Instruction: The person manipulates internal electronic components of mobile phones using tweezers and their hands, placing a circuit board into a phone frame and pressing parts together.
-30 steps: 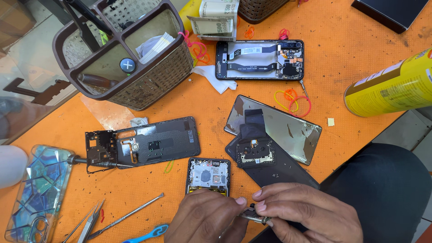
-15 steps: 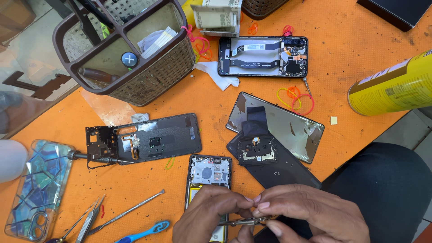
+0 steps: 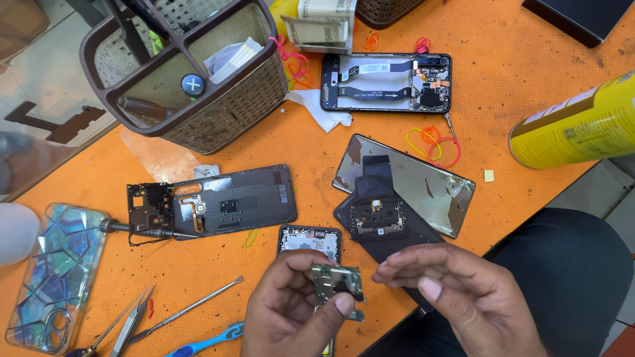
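While left hand pinches circuit board, right hand half-open, empty; basket holds papers.

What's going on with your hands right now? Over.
Left hand pinching small green circuit board. Right hand open beside it, holding nothing. Opened phone lies right under them, on the orange table.

Small green circuit board, seemingly tilted, held aloft.
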